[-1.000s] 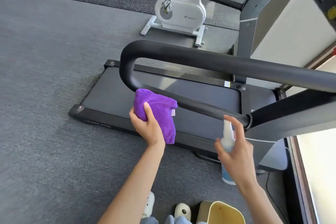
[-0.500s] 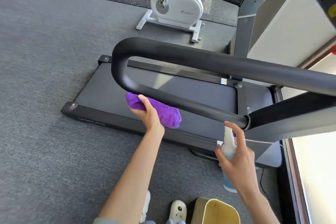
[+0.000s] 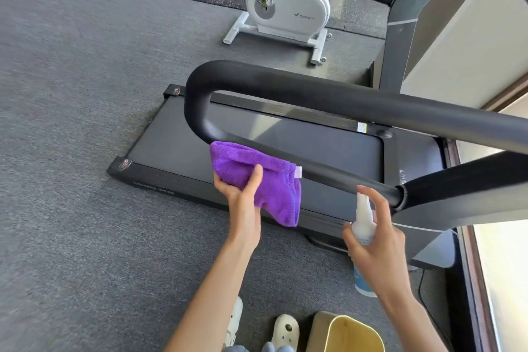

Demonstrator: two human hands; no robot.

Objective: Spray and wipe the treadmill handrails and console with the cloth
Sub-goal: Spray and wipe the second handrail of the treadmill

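Big grey carpet floor everywhere, and the treadmill lies flat on it, its long side running left to right from where I'm standing, belt end toward the left. The fat black handrail loops over it: the top bar heads right and slightly down, bends round at the left end, and the lower bar comes back sloping down to the right into a joint. A white exercise bike stands further back, well apart, nothing blocking the rail.

The purple cloth is draped against the lower bar just past the bend, its top edge lying along the bar and the rest hanging down. The left hand grips it from below, thumb pressed on the front. The right hand is wrapped round a small white spray bottle, upright, nozzle up just below the joint, one finger raised over the top.

A yellow bin and white clogs sit at the bottom by the person's feet.
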